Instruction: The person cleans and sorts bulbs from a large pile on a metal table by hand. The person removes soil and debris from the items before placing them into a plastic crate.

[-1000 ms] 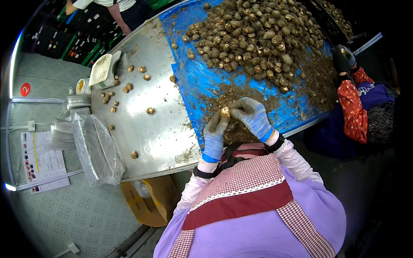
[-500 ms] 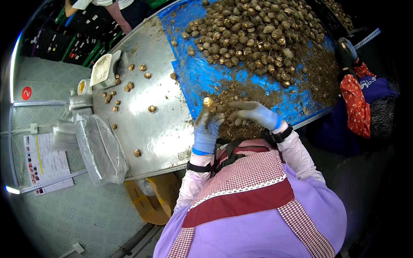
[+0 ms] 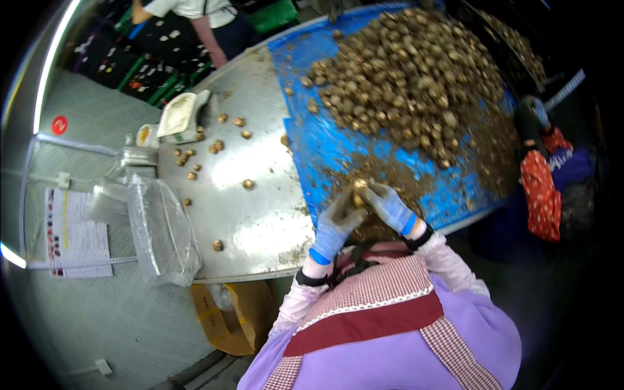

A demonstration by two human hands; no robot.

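My left hand (image 3: 334, 225), in a blue glove with a dark, soiled palm, is closed around a small brown taro corm (image 3: 359, 188). From the other side, the gloved fingers of my right hand (image 3: 388, 207) press on the same corm, their tips partly hidden. Both hands are above the near edge of a blue plastic sheet (image 3: 299, 140), over loose dirt and root scraps (image 3: 374, 166). Beyond them rises a big heap of hairy taro corms (image 3: 403, 78).
Several corms (image 3: 247, 184) lie scattered on the metal tabletop (image 3: 260, 227) to the left. A scale (image 3: 179, 117), clear plastic bags (image 3: 162, 234) and stacked clear trays (image 3: 110, 203) line its left side. Below stands a cardboard box (image 3: 257, 315). Co-workers stand right (image 3: 541, 195) and far left (image 3: 218, 29).
My right hand, open and apart before, has come in onto the corm held by my left hand. The view has shifted, so the table appears lower and further right.
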